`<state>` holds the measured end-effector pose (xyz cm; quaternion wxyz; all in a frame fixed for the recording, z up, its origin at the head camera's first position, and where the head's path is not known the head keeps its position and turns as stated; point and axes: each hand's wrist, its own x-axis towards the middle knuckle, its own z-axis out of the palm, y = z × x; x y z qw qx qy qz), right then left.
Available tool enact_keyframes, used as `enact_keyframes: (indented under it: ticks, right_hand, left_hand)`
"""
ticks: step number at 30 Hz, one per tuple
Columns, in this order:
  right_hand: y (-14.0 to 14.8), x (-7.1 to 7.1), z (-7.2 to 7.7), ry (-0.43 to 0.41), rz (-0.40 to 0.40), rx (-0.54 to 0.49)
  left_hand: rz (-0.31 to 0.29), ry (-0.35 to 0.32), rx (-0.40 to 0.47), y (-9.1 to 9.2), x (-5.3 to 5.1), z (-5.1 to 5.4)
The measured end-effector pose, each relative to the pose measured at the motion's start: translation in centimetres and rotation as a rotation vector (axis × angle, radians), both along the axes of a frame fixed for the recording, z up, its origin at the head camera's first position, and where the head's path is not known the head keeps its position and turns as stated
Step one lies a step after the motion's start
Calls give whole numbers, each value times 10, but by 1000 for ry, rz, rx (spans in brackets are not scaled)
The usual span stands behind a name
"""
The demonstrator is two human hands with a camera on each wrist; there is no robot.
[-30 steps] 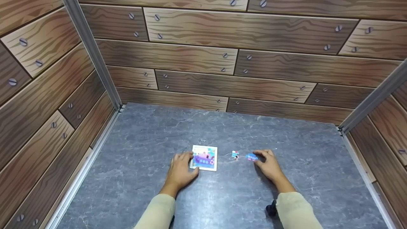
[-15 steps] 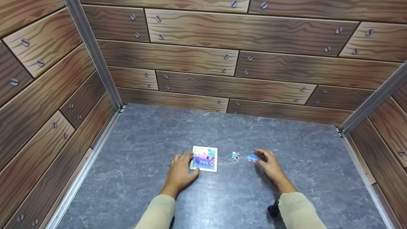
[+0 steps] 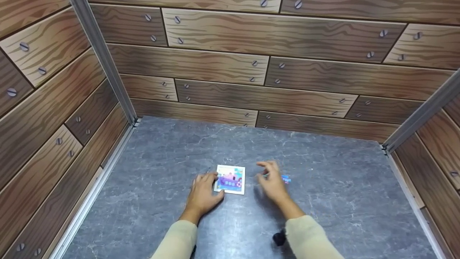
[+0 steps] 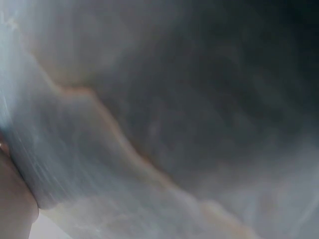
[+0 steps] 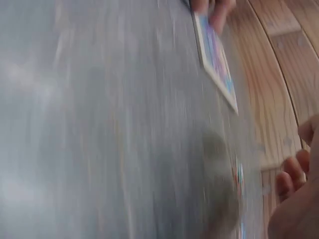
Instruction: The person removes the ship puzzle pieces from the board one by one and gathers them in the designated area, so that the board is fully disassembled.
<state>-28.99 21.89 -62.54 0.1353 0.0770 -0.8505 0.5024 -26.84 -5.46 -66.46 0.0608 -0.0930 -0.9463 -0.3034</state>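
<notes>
A square picture board (image 3: 230,179) with a white border and a pink and purple picture lies on the grey surface. My left hand (image 3: 203,196) grips its lower left corner, fingers at the left edge and thumb at the bottom edge. To the right of the board my right hand (image 3: 274,185) is over the surface, thumb and fingers apart, nothing seen between them. It hides the small white and red pieces in the head view; blurred small pieces (image 5: 239,177) show in the right wrist view. A blue and pink piece (image 3: 286,179) lies just right of that hand.
Wood-patterned walls (image 3: 215,64) with metal corner posts (image 3: 104,61) stand behind and at both sides of the grey surface (image 3: 172,151). A black object (image 3: 279,237) is by the right sleeve. The left wrist view shows mostly blurred surface.
My right hand has let go of the blue and pink piece and moved left, over the other small pieces. The left hand and the board have stayed in place.
</notes>
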Motion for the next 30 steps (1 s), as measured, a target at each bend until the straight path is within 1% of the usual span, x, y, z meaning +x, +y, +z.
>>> enact_keyframes:
  ticks: [3,6,9,12,15,18,24,30]
  right_hand:
    - [-22,-1,-5,-81,70,22]
    - [-36,-2,-10,-161,98,66]
    - [-42,-5,-13,-230,112,96]
    - [-44,-8,-17,-256,115,107]
    - [-46,-10,-19,-259,122,123]
    - [-48,-14,-17,-274,138,142]
    - [-48,-21,-12,-338,160,181]
    - [-48,-21,-11,-362,181,210]
  left_hand:
    - [3,-6,5,0,0,0]
    - [2,-1,9,1,1,-1]
    - [0,9,9,3,3,-1]
    - [0,11,11,3,4,-4]
    - [2,13,4,3,4,-4]
    - [-1,15,-1,1,3,-3]
    - [-8,16,-5,-3,-1,0]
    - [-9,19,-13,-3,-1,0]
